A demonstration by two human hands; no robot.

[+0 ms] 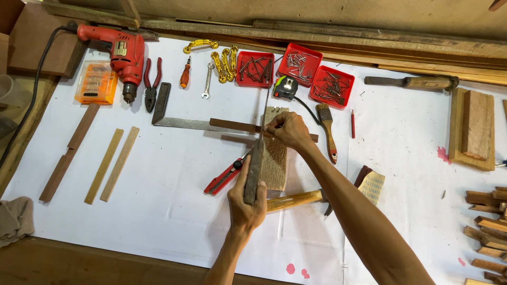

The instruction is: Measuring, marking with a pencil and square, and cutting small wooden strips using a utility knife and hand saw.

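My left hand (247, 203) grips the dark wooden handle of a narrow hand saw (255, 163). The saw's thin blade runs away from me across a dark wooden strip (232, 125). The strip lies crosswise on a weathered wood block (275, 163). My right hand (288, 131) pinches the strip right beside the blade, holding it down on the block. Both forearms reach in from the bottom edge.
Red-handled pliers (224, 178) and a hammer (293, 200) lie by the block. A steel square (177, 122), paintbrush (327, 132), tape measure (285, 87), three red trays of nails (299, 64), a red drill (122, 55) and wooden slats (112, 164) surround it on white sheeting.
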